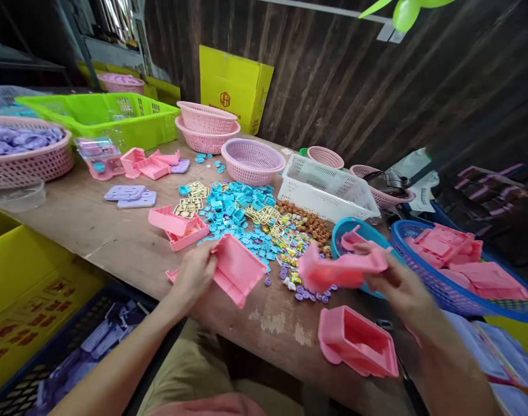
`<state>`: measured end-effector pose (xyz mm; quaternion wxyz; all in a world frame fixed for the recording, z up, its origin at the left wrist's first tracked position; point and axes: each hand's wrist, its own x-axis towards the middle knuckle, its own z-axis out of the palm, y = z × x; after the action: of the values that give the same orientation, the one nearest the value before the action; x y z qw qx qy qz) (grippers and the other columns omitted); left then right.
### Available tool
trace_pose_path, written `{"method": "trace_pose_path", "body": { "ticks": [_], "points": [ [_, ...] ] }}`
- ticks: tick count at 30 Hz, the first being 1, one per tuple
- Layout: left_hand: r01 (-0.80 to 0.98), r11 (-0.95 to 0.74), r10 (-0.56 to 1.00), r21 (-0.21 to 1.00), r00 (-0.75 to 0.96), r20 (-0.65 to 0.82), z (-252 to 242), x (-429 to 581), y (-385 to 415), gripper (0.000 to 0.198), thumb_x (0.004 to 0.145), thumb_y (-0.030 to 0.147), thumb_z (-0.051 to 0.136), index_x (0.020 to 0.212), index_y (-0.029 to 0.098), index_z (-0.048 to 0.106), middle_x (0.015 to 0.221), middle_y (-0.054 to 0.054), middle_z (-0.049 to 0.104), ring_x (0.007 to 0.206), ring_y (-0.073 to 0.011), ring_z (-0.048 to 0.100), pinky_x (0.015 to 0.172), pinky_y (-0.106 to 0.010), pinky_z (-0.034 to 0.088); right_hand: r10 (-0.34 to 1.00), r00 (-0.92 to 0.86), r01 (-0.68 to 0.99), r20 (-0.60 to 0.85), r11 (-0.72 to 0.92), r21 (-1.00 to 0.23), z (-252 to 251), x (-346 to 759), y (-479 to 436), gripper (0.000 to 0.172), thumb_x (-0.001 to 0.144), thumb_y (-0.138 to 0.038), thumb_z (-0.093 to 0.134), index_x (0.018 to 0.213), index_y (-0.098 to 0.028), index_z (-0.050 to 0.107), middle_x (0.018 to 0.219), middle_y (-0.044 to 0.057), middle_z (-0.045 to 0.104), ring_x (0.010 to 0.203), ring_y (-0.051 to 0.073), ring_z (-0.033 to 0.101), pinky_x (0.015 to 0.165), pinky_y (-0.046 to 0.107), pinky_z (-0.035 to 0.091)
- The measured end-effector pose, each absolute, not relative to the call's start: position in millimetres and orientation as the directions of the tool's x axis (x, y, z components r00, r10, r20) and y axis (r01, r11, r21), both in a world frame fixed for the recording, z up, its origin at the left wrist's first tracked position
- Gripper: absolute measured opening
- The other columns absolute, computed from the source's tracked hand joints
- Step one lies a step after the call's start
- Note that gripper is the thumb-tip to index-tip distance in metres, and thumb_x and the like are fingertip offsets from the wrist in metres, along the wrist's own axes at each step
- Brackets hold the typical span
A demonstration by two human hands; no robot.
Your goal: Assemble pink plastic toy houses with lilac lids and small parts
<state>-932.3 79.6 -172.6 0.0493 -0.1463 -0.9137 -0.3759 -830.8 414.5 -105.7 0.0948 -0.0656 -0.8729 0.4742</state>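
My left hand (197, 270) grips a flat pink plastic panel (240, 268) by its left edge, tilted above the front of the table. On the right, my right hand (396, 277) is closed around a pink plastic bracket-shaped part (337, 268), partly blurred by motion. The two pink pieces are apart. Below the right hand a hollow pink plastic shell (359, 341) lies on the table. Beyond the left hand sit more pink box-like parts (179, 228). Behind the held pieces spreads a heap of small blue parts (240, 211), with purple spiral pieces (309, 294) at its near side.
A teal basket (339, 231) and a blue basket (463, 289) of pink parts stand at the right. A white basket (328, 193) and a purple basket (253, 162) are behind the heap. At left are a green crate (103, 118) and a yellow carton (25, 289).
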Motion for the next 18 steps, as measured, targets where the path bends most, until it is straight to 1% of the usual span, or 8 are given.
{"method": "trace_pose_path", "body": {
  "ticks": [2,4,6,8,10,12,15,18],
  "points": [
    [0.295,0.646,0.284,0.704,-0.949,0.138,-189.8,-920.6,96.9,0.037,0.076,0.014,0.034,0.099,0.014,0.063,0.090,-0.008,0.071,0.084,-0.0222,0.065,0.079,-0.034,0.050,0.018,-0.999,0.048,-0.044,0.394,-0.918,-120.4,-817.6,377.1,0.054,0.075,-0.056,0.060,0.117,-0.022,0.059,0.110,0.010,0.064,0.095,0.026,0.061,0.074,0.035,0.052],
    [0.259,0.640,0.265,0.724,-0.958,0.108,-202.2,-909.0,107.5,0.042,0.076,0.012,0.034,0.109,0.013,0.060,0.103,-0.011,0.068,0.095,-0.0241,0.063,0.086,-0.038,0.048,-0.048,-0.990,0.116,-0.135,0.278,-0.953,-143.9,-809.7,350.0,0.055,0.076,-0.054,0.060,0.120,-0.021,0.059,0.109,0.010,0.066,0.098,0.026,0.061,0.081,0.036,0.052],
    [0.232,0.595,0.239,0.770,-0.965,0.106,-208.6,-898.3,112.2,0.045,0.078,0.014,0.034,0.118,0.014,0.055,0.120,-0.013,0.061,0.108,-0.0255,0.058,0.094,-0.041,0.044,0.013,-0.985,0.171,-0.171,0.188,-0.967,-171.1,-807.3,333.1,0.055,0.077,-0.055,0.058,0.120,-0.022,0.059,0.109,0.009,0.066,0.099,0.025,0.061,0.085,0.037,0.050],
    [0.209,0.480,0.259,0.852,-0.962,0.090,-211.1,-888.6,113.2,0.043,0.083,0.023,0.037,0.124,0.015,0.050,0.129,-0.012,0.054,0.118,-0.0258,0.051,0.100,-0.042,0.038,0.140,-0.975,0.188,-0.171,0.119,-0.975,-197.1,-809.3,322.7,0.055,0.076,-0.058,0.058,0.118,-0.022,0.061,0.111,0.008,0.066,0.103,0.026,0.059,0.089,0.039,0.048],
    [0.142,0.294,0.351,0.945,-0.936,0.032,-213.6,-879.5,112.7,0.044,0.085,0.036,0.044,0.124,0.016,0.047,0.128,-0.012,0.053,0.119,-0.0254,0.049,0.103,-0.040,0.035,0.249,-0.955,0.187,-0.162,0.081,-0.979,-218.5,-813.5,314.5,0.053,0.076,-0.058,0.057,0.114,-0.022,0.063,0.112,0.009,0.066,0.106,0.026,0.058,0.092,0.040,0.046],
    [-0.056,0.069,0.502,0.996,-0.861,-0.083,-218.2,-871.1,111.8,0.046,0.083,0.046,0.046,0.118,0.017,0.047,0.120,-0.010,0.056,0.112,-0.0248,0.052,0.098,-0.039,0.039,0.288,-0.946,0.179,-0.151,0.075,-0.981,-234.4,-817.4,306.5,0.048,0.077,-0.056,0.055,0.107,-0.020,0.065,0.108,0.009,0.067,0.102,0.026,0.059,0.090,0.041,0.046],
    [-0.377,-0.096,0.697,0.921,-0.686,-0.208,-227.2,-861.5,110.6,0.044,0.079,0.051,0.054,0.107,0.019,0.044,0.105,-0.006,0.057,0.098,-0.0211,0.057,0.083,-0.033,0.045,0.323,-0.945,0.111,-0.054,0.161,-0.981,-248.9,-820.4,295.2,0.037,0.078,-0.048,0.053,0.095,-0.019,0.066,0.098,0.009,0.068,0.091,0.025,0.061,0.083,0.039,0.048],
    [-0.448,-0.106,0.718,0.888,-0.652,-0.243,-232.6,-858.2,111.5,0.057,0.072,0.051,0.066,0.111,0.020,0.039,0.110,-0.005,0.053,0.101,-0.0202,0.054,0.083,-0.031,0.044,0.482,-0.870,0.084,0.105,0.355,-0.931,-254.9,-819.6,287.4,0.024,0.077,-0.040,0.052,0.087,-0.019,0.059,0.085,0.006,0.064,0.077,0.021,0.059,0.072,0.035,0.048]
  ]
}}
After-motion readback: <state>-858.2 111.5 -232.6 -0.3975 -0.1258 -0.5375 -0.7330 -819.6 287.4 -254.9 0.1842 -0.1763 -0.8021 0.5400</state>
